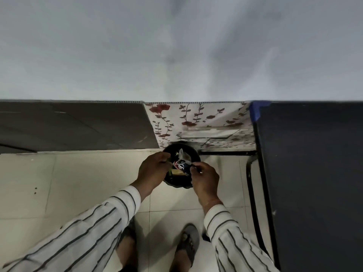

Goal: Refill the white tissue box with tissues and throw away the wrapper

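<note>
We look straight down at a black round trash bin (181, 165) standing on the cream tiled floor (88, 173), near the centre of the view, at the foot of a pale wall (176, 46).

Directly over the bin's mouth we see the crumpled wrapper (181, 167), dark blue with red and white lettering, held between both hands. The left hand (152, 169), at the bin's 9 o'clock edge, has its fingers curled around the wrapper's left end. The right hand (205, 178), at the bin's 4 o'clock edge, pinches the wrapper's right end between thumb and fingertips. Below the wrapper, inside the bin, we make out other refuse: a clear crinkled piece toward 12 o'clock and a tan scrap toward 6 o'clock; what they are we cannot tell.

Both forearms wear white sleeves with dark stripes (88, 232). At 6 o'clock from the bin we see two feet in grey sandals (188, 244) on the tiles.

At 12 o'clock from the bin, a floral-patterned panel (196, 118), white with red flowers, lines the base of the wall. A dark grey baseboard (74, 126) runs off toward 9 o'clock. At 3 o'clock stands a dark counter (314, 173), one corner covered in blue tape (257, 110).
</note>
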